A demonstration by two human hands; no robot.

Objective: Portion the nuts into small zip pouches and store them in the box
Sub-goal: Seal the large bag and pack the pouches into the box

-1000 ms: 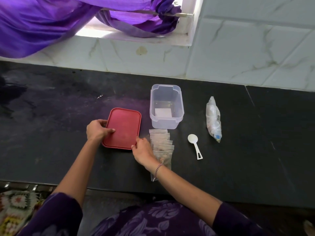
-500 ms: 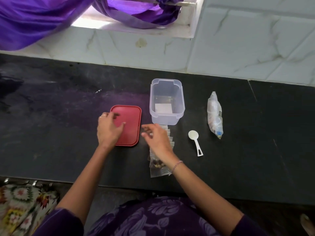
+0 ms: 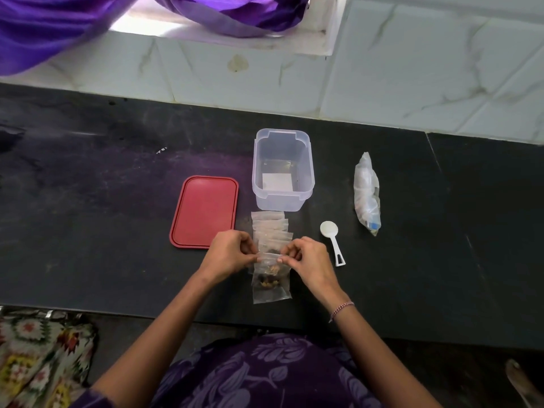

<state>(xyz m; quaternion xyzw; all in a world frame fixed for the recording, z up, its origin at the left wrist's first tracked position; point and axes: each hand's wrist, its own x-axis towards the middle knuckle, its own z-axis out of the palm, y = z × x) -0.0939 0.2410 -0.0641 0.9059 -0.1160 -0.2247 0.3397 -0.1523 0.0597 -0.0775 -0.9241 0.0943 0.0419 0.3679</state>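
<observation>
Clear-plastic zip pouch [image 3: 273, 267] of nuts, at six o'clock from the open box [image 3: 279, 203], is pinched along its top edge by left hand [image 3: 228, 254] and right hand [image 3: 309, 260], probably sealing it; next, lift it toward twelve o'clock into the box.

The box [image 3: 259, 184] is clear, smooth plastic, its lid [image 3: 204, 212] matt red plastic, the zip pouches [image 3: 269, 228] and crumpled bag [image 3: 366, 192] thin glossy film, the spoon [image 3: 330, 233] white plastic, on a dull, smudged dark stone counter [image 3: 88, 201] below glossy marbled tiles [image 3: 412, 83] and sheeny purple cloth [image 3: 44, 25].
</observation>
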